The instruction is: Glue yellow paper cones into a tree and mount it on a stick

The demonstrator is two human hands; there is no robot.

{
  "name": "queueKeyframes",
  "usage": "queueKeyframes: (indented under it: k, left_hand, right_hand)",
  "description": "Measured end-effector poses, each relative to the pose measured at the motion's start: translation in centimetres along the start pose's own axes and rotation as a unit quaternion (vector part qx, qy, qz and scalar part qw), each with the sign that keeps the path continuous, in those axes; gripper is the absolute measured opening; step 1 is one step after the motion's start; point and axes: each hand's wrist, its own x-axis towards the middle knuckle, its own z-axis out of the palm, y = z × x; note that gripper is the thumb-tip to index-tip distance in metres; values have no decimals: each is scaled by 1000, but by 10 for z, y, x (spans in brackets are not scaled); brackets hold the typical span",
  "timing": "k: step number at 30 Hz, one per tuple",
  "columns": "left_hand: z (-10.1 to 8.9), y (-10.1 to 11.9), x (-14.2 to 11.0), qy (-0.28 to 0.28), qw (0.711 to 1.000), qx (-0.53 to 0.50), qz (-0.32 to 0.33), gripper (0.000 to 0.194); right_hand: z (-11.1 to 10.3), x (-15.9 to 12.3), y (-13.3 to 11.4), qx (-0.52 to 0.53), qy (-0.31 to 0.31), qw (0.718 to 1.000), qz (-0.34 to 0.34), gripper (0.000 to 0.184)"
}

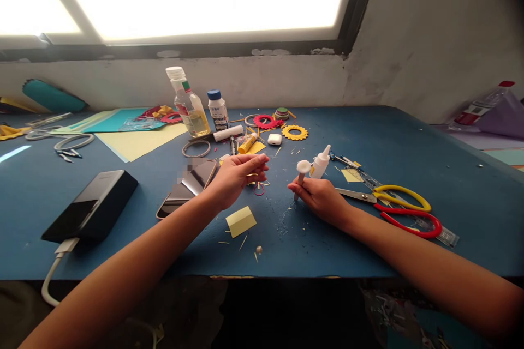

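Note:
My left hand (235,177) is raised over the middle of the table, thumb and fingertips pressed together. Whatever may be between them is too small to make out. In my right hand (323,202) an upright grey-brown stick with a round white top (303,167) is gripped between thumb and fingers. Just behind that hand stands a white glue bottle (320,162) with a pointed nozzle. A folded yellow paper piece (240,222) lies in front of my left hand, with thin slivers and a small round bead (259,250) nearby.
Large scissors (403,204) with yellow and red handles lie on the right. At left are a black power bank (92,204) with a white cable and a phone (186,191). Bottles (190,109), a white earbud case (274,139) and a yellow paper ring (295,132) are farther back.

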Motion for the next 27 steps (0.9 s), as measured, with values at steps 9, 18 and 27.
queueKeyframes:
  k: [9, 18, 27]
  left_hand:
    - [0, 0, 0, -7, 1000, -1, 3, 29]
    - [-2, -1, 1, -11, 1000, 5, 3, 29]
    - [-3, -2, 1, -8, 1000, 5, 2, 29]
  right_hand:
    - [-1, 0, 2, 46, -9, 999, -3, 45]
    - [-1, -1, 3, 50, -10, 999, -2, 43]
    - [0, -4, -2, 40, -15, 999, -15, 40]
